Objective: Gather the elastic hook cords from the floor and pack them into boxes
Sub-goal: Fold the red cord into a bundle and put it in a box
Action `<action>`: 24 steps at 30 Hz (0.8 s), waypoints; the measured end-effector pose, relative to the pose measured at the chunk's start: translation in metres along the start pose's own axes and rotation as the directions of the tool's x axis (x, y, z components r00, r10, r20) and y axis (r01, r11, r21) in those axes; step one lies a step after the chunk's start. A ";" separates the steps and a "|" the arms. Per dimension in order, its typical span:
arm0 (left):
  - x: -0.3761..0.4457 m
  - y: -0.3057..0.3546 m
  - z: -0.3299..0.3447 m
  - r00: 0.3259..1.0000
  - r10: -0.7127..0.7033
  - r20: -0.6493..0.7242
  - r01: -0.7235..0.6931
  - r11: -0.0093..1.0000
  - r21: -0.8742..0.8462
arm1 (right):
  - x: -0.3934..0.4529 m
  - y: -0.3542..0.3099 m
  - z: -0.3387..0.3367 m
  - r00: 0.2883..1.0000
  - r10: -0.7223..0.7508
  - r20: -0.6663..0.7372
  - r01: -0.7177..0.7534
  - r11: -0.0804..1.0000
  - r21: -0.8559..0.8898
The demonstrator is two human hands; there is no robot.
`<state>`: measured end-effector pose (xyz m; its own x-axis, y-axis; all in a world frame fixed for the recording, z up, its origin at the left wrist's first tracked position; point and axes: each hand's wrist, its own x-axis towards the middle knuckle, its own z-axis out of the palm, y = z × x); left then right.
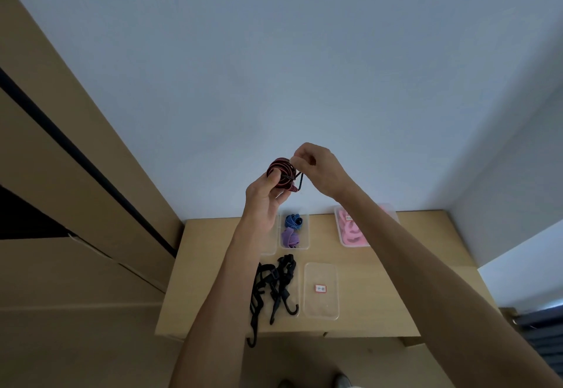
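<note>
a: nearest in, a black tangle of hook cords (274,287) lying loose on the tabletop (380,281), hooks trailing past the front edge. just beside, to the right, a clear lid (321,290) with a small red label.

b: further back, a clear box (294,231) holding a blue coil above a purple one. well apart to the right, a second box (359,229) full of pink.

a: and up above all that, held against the wall, a red and black cord (281,174) wound into a coil. left hand (263,202) curled round it, thumb and fingers clamped on the loops. right hand (316,168) pinching the cord's end at the top of the coil, fingertips tight together, black hook (300,182) hanging just below.

b: looks like the tie-off stage, going by that. best played by keeping the left grip firm so the elastic loops cannot spring apart, then catching the hook over several strands, not just one.

a: agreed. worth keeping slight tension on the tail while hooking, otherwise slack and an unwinding coil. then down beside the blue and purple coils, if room allows.

b: hard to judge the room from up here. black tangle yet to be wound.
</note>
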<state>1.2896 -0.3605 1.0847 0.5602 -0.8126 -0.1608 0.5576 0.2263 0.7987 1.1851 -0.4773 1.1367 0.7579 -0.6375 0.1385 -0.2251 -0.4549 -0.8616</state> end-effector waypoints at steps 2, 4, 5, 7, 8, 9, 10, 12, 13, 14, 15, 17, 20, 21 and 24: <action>0.000 0.002 0.000 1.000 -0.001 0.021 0.000 1.000 0.021 | -0.002 0.000 -0.002 0.998 0.052 0.025 -0.053 0.998 0.028; 0.001 0.002 -0.002 1.000 -0.008 0.013 0.008 0.999 0.037 | -0.003 0.000 -0.003 0.998 0.055 0.036 -0.057 0.997 0.061; 0.001 0.002 -0.003 1.000 -0.016 0.005 0.015 0.999 0.039 | -0.004 -0.001 -0.003 0.999 0.042 0.025 -0.044 0.996 0.077; 0.002 0.002 -0.003 1.000 -0.028 0.007 0.028 0.998 0.062 | -0.004 -0.001 -0.002 1.000 0.022 -0.015 -0.020 0.996 0.086; 0.002 0.002 -0.004 0.999 -0.031 0.012 0.030 0.996 0.083 | -0.005 -0.001 -0.001 0.999 0.017 -0.034 -0.014 0.997 0.073; 0.002 0.003 -0.004 0.999 -0.031 0.015 0.029 0.994 0.110 | -0.005 -0.001 -0.001 0.999 0.009 -0.051 -0.007 0.999 0.050; 0.002 0.003 -0.005 0.999 -0.028 0.016 0.025 0.990 0.142 | -0.005 -0.001 -0.001 0.998 -0.001 -0.061 0.002 1.000 0.024; 0.002 0.004 -0.005 1.000 -0.015 -0.001 0.015 0.976 0.216 | -0.005 0.001 0.000 0.998 -0.011 -0.068 0.010 1.000 -0.023; 0.002 0.003 -0.004 1.000 0.000 -0.018 0.004 0.967 0.255 | -0.004 0.001 0.001 0.998 -0.014 -0.066 0.011 0.999 -0.051; 0.001 0.001 -0.004 0.999 0.021 -0.037 -0.009 0.956 0.292 | -0.004 0.001 0.003 0.998 -0.020 -0.058 0.015 0.996 -0.084; 0.001 0.000 -0.004 0.998 0.045 -0.055 -0.025 0.947 0.320 | -0.004 0.001 0.004 0.998 -0.025 -0.050 0.020 0.994 -0.110; 0.000 -0.002 -0.003 0.993 0.088 -0.079 -0.058 0.945 0.323 | -0.005 0.001 0.007 0.999 -0.033 -0.043 0.028 0.994 -0.109; 0.000 -0.003 -0.002 0.990 0.120 -0.068 -0.096 0.952 0.289 | -0.006 -0.003 0.005 0.998 -0.029 -0.050 0.028 0.999 -0.017; 0.000 -0.003 -0.002 0.991 0.115 -0.068 -0.092 0.955 0.283 | -0.005 -0.004 0.004 0.999 -0.023 -0.046 0.024 1.000 0.019; 0.001 -0.006 -0.002 0.992 0.092 -0.088 -0.070 0.971 0.230 | -0.003 -0.008 0.008 0.999 -0.021 -0.028 0.023 0.997 0.072</action>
<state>1.2878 -0.3613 1.0792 0.6608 -0.7380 -0.1367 0.3612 0.1530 0.9199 1.1896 -0.4673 1.1394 0.7451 -0.6449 0.1700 -0.1628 -0.4231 -0.8913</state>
